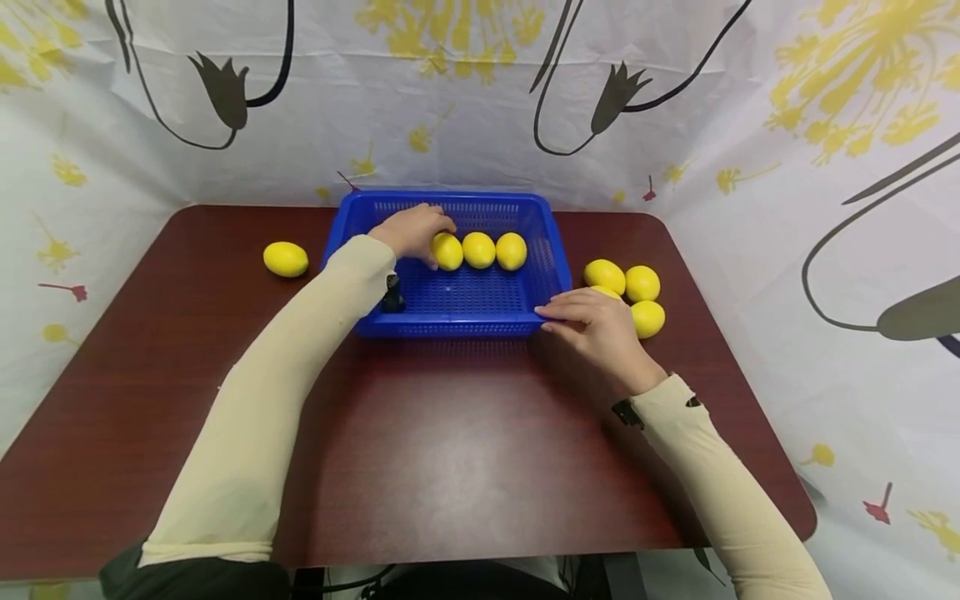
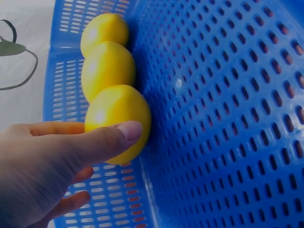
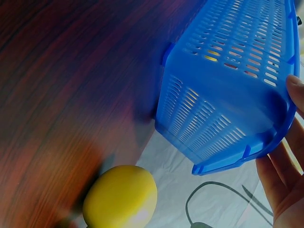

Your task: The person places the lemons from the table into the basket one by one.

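Note:
Three yellow lemons sit in a row along the back of a blue plastic basket [image 1: 465, 319]. My left hand [image 1: 411, 230] reaches into the basket and grips the leftmost lemon [image 2: 111, 107]. In the left wrist view the thumb lies across its near side, with the index finger passing behind. Beside it are the middle lemon [image 1: 478, 250] and the right lemon [image 1: 512, 251]. At the basket's front right corner, my right hand [image 1: 603, 332] holds the rim between thumb and fingers, as the right wrist view also shows.
Several lemons [image 1: 642, 284] lie grouped on the dark wooden table [image 1: 450, 467] right of the basket, one partly hidden behind my right hand. A single lemon [image 1: 286, 259] lies to the basket's left. A patterned white cloth [image 1: 480, 142] hangs close behind the table.

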A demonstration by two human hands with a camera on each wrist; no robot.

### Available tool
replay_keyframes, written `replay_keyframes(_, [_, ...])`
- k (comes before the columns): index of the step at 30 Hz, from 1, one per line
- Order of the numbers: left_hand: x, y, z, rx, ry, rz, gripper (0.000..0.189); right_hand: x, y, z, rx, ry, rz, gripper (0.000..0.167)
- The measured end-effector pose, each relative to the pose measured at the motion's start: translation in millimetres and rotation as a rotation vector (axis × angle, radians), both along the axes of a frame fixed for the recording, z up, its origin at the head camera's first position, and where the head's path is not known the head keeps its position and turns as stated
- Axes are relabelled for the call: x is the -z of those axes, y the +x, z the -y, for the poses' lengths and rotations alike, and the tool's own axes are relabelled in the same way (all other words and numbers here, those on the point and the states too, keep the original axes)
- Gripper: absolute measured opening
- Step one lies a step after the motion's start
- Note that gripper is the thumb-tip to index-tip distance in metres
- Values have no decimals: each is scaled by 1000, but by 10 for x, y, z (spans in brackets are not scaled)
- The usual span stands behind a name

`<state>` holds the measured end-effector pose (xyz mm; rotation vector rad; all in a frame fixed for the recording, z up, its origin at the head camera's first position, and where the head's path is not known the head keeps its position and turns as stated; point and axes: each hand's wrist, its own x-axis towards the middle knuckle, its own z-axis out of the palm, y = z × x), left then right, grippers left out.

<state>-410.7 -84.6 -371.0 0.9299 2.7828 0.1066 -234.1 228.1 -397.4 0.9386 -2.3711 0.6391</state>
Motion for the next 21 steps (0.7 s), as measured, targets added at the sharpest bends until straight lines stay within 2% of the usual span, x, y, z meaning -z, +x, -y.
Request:
replay_keyframes(13, [-229, 19, 81, -5, 6, 27, 72, 8, 9, -5, 3, 3, 7, 29])
replay_keyframes(17, [-356, 27, 122, -5, 25, 40, 72, -7, 18, 1, 4, 7, 16, 29])
replay_keyframes(21, [-507, 25, 161, -3, 58, 18, 70, -26, 29, 5, 6, 7, 20, 29])
